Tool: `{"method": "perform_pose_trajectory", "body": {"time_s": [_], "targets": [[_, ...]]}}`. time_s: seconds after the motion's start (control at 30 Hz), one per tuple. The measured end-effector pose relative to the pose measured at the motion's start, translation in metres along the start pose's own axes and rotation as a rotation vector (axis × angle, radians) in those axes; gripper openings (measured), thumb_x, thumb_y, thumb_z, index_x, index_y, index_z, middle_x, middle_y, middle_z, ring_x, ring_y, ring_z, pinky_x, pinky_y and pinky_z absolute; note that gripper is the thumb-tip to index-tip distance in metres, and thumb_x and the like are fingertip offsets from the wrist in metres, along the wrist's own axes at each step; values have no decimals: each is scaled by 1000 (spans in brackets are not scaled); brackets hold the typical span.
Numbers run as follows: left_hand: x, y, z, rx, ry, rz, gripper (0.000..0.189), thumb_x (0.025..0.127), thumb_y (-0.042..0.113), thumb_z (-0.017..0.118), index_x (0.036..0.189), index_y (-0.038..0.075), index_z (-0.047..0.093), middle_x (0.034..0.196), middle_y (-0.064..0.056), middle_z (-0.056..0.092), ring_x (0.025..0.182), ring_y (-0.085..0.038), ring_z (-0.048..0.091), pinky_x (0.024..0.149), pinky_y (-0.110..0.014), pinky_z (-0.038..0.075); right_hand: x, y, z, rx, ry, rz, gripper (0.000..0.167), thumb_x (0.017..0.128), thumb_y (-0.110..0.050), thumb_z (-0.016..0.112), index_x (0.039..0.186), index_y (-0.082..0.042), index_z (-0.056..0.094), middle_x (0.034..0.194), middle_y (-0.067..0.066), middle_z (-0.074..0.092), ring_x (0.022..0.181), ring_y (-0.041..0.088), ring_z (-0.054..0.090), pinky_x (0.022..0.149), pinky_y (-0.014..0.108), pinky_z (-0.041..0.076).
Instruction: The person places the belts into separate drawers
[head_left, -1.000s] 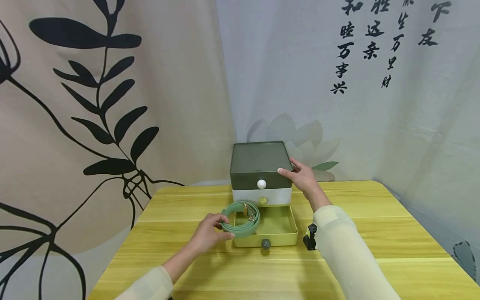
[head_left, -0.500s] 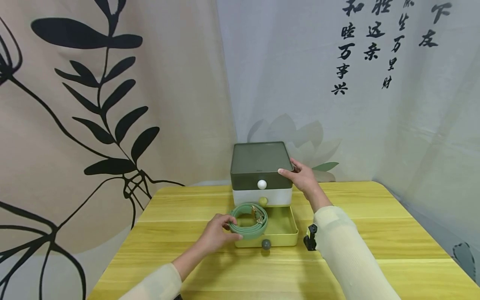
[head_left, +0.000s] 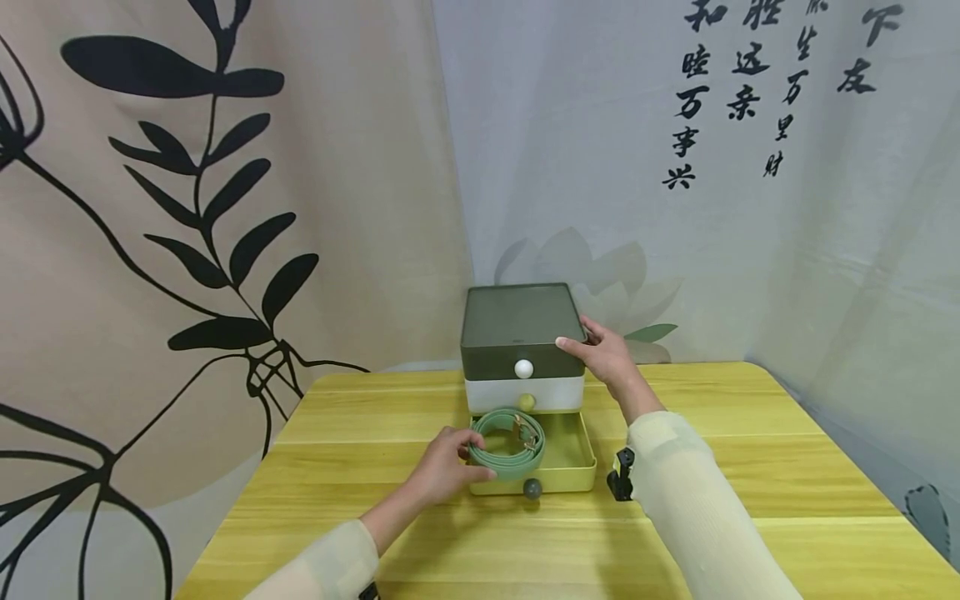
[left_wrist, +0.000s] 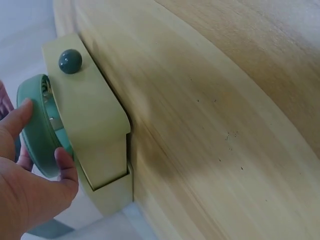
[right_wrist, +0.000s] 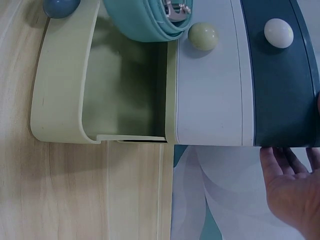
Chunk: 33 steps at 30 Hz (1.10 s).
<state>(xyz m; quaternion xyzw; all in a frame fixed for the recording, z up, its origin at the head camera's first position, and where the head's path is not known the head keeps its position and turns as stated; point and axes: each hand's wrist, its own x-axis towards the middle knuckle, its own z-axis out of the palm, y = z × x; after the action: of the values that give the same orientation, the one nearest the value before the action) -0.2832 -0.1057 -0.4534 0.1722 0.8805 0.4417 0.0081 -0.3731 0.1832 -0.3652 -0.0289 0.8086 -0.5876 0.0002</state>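
Observation:
A coiled green belt (head_left: 510, 467) with a metal buckle is held by my left hand (head_left: 444, 468), which pinches its left side between thumb and fingers. The coil sits above the pulled-out bottom drawer (head_left: 566, 480), over its left part; in the right wrist view the belt (right_wrist: 135, 20) hangs over the drawer's opening. The drawer is pale yellow-green with a dark grey knob (head_left: 532, 489). My right hand (head_left: 609, 360) steadies the upper right corner of the drawer box (head_left: 521, 315), thumb on the top's front edge. In the right wrist view its fairly straight fingers (right_wrist: 272, 165) touch the side.
Above the open drawer are a white drawer (head_left: 551, 392) with a yellow-green knob and a dark green top drawer with a white knob (head_left: 523, 368), both closed. The box stands at the back of the wooden table (head_left: 675, 533), against a patterned curtain (head_left: 375, 208).
My left hand has carried the belt rightward and slightly down, farther over the open drawer. The right hand and the drawer box have stayed put.

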Motion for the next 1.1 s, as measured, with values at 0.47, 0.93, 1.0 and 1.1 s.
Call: {"method": "perform_pose_trajectory", "body": {"time_s": [0.47, 0.93, 1.0, 1.1], "targets": [[4, 2, 9, -29, -21, 18, 29, 76, 15, 87, 94, 13, 64, 96, -7, 51, 90, -28, 54, 72, -32, 46, 0, 0, 0, -2, 2, 2, 83, 95, -38, 68, 159, -17, 20, 163, 14, 16, 149, 33, 16, 116, 51, 25], [10, 9, 15, -48, -62, -12, 29, 79, 15, 85, 98, 11, 63, 97, -7, 53, 88, -23, 56, 66, -30, 49, 1, 1, 1, -3, 4, 5, 83, 95, -38, 68, 160, -18, 20, 163, 15, 17, 149, 33, 16, 116, 51, 25], [12, 8, 16, -62, -69, -5, 29, 80, 14, 84, 98, 10, 63, 95, -6, 56, 85, -21, 56, 65, -28, 49, 0, 0, 1, -1, 3, 4, 83, 95, -38, 68, 160, -17, 20, 163, 14, 16, 149, 34, 16, 116, 51, 25], [15, 8, 17, -86, -82, -5, 28, 80, 12, 84, 98, 8, 63, 91, -3, 60, 82, -19, 57, 63, -27, 49, 0, 0, 2, -5, 2, 2, 83, 95, -38, 68, 160, -17, 20, 163, 14, 16, 149, 34, 15, 116, 51, 24]]}}
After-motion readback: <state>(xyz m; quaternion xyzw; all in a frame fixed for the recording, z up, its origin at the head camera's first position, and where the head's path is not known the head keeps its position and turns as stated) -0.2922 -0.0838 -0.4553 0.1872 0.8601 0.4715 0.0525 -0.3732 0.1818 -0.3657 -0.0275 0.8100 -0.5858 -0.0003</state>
